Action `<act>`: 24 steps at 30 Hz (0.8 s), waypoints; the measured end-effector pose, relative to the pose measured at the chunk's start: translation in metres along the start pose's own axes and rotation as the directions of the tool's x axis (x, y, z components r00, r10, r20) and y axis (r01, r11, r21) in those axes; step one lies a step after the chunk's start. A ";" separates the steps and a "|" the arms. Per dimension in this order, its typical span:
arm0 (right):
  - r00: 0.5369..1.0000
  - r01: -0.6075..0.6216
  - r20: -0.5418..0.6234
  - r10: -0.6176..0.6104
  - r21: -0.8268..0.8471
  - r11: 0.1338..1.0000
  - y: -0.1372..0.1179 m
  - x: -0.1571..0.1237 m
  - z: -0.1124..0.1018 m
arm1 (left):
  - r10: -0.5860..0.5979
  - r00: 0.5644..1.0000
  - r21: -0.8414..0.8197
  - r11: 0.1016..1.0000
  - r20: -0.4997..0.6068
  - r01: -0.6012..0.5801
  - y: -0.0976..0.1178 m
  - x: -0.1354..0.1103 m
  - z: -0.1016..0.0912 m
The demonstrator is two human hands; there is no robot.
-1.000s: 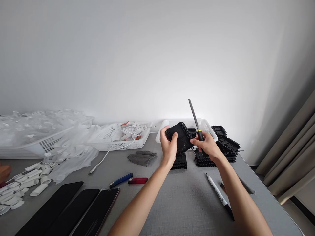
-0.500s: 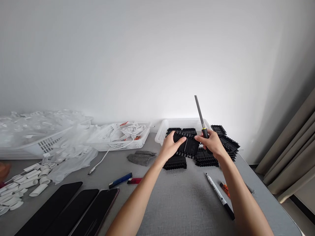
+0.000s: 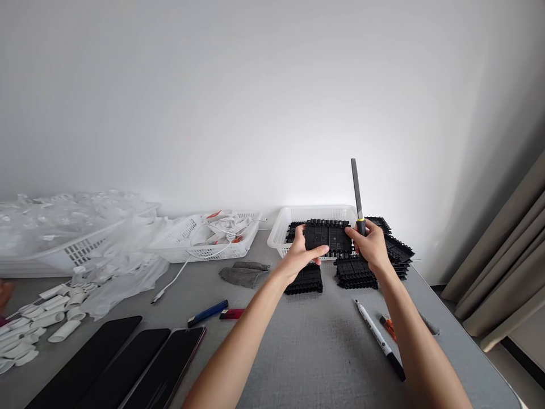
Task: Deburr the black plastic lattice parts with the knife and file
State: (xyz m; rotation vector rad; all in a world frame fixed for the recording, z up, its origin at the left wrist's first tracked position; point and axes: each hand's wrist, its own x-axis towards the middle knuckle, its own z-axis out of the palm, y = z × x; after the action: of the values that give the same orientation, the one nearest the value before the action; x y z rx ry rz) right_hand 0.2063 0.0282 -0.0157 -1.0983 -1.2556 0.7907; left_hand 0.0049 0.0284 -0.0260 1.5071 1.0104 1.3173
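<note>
My left hand (image 3: 300, 253) grips a flat black plastic plate (image 3: 327, 237) with toothed edges, thumb laid across its face. My right hand (image 3: 369, 244) is closed around the black handle of a file (image 3: 356, 190), whose blade points upward; its thumb and fingertip touch the plate's right edge. Behind the plate stands a white plastic basket (image 3: 279, 230), partly hidden, with more black plates in it. Below on the table lie a small stack of black plates (image 3: 304, 281) and a bigger stack (image 3: 355, 272) to its right.
Further plates (image 3: 399, 249) lie at the table's right edge. Nearer me are a marker (image 3: 378, 338), an orange lighter (image 3: 388, 326), a blue lighter (image 3: 208, 312), a red lighter (image 3: 231, 313) and several phones (image 3: 164, 369). A grey cloth (image 3: 242, 275), a basket with cables (image 3: 242, 247) and white tubes (image 3: 63, 331) lie left. Another person's hand (image 3: 5, 295) shows at far left.
The plate has been turned, so a ribbed face with lines and small marks now shows, and it sits a little higher. The file has swung more upright and shifted right with my right hand.
</note>
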 end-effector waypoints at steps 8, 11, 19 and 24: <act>0.998 0.026 0.056 -0.018 -0.143 0.989 -0.004 -0.001 -0.006 | -0.089 0.985 -0.238 0.964 0.149 0.123 0.005 -0.002 0.006; 0.998 0.058 0.052 -0.045 -0.298 0.953 -0.011 -0.002 -0.012 | -0.157 0.976 -0.274 0.942 0.153 0.195 0.004 0.000 0.004; 0.949 0.293 0.274 -0.156 -0.584 0.757 -0.026 -0.009 -0.020 | -0.215 0.970 -0.319 0.917 0.118 0.241 0.001 0.003 -0.006; 0.949 0.285 0.290 -0.122 -0.627 0.725 -0.023 -0.007 -0.021 | -0.170 0.978 -0.316 0.927 0.120 0.200 0.004 0.002 -0.008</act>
State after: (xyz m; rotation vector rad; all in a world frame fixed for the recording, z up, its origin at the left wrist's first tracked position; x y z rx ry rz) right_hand 0.2235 0.0103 0.0042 -1.4193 -1.9112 0.2853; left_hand -0.0030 0.0302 -0.0206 1.1786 0.8077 1.2024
